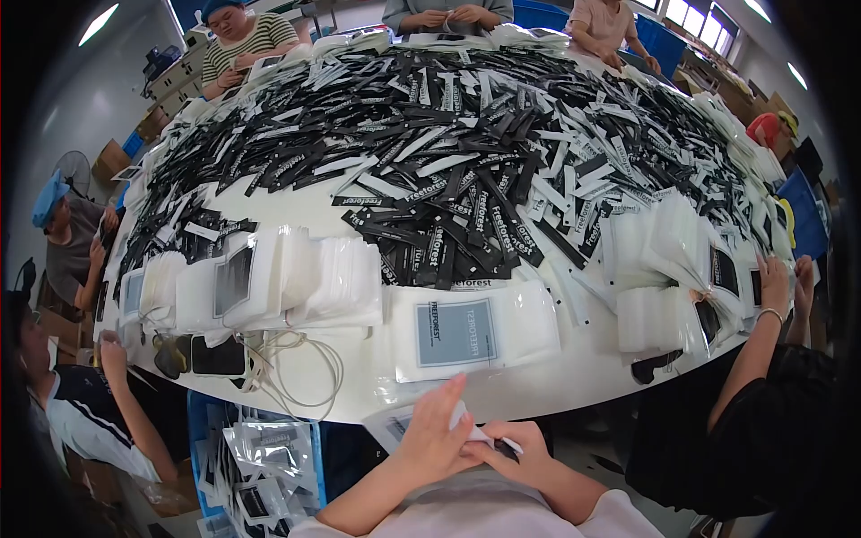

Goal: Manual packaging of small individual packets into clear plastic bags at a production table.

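My left hand is raised over my lap with its fingers up, against a clear and white printed pouch that it holds. Close beside it, my right hand is closed on a small black and white packet. The hands almost touch, and their fingers hide part of both items. In front of them on the white table lies a stack of printed plastic pouches. Beyond the stack spreads a large heap of black and white stick packets.
Bundled pouches stand at left and right. A phone and a coiled white cable lie at the near left edge. Below is a blue bin holding filled pouches. Several people sit around the table, one close at right.
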The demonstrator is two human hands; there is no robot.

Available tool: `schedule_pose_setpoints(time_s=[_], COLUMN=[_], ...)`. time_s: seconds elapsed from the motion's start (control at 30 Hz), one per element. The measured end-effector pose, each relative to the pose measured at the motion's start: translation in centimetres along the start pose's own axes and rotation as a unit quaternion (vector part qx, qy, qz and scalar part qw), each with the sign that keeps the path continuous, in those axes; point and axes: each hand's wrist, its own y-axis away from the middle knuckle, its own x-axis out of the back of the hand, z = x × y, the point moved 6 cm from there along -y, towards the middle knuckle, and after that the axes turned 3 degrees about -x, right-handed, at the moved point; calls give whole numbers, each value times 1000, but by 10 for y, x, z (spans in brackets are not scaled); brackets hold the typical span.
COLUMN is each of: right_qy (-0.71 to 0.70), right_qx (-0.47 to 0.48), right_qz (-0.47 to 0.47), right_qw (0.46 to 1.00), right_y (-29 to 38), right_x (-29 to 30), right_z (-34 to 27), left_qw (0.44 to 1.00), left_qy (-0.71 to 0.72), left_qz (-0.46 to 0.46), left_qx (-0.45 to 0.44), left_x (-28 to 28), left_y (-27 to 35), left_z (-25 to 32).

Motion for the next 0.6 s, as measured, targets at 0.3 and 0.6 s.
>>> schedule_pose_setpoints(time_s=[0.3, 0.6], right_qy=[-46, -178], right_qx=[-9, 137], right_qz=[-129, 91], right_qw=[991, 970], right_y=[-13, -28], right_x=[-2, 35], right_z=[-17, -27], left_qw=[984, 991], left_qy=[140, 13], left_qz=[-48, -52], left_qx=[98, 124], left_x=[14, 15], left_y=[15, 16], left_z=[-6, -11])
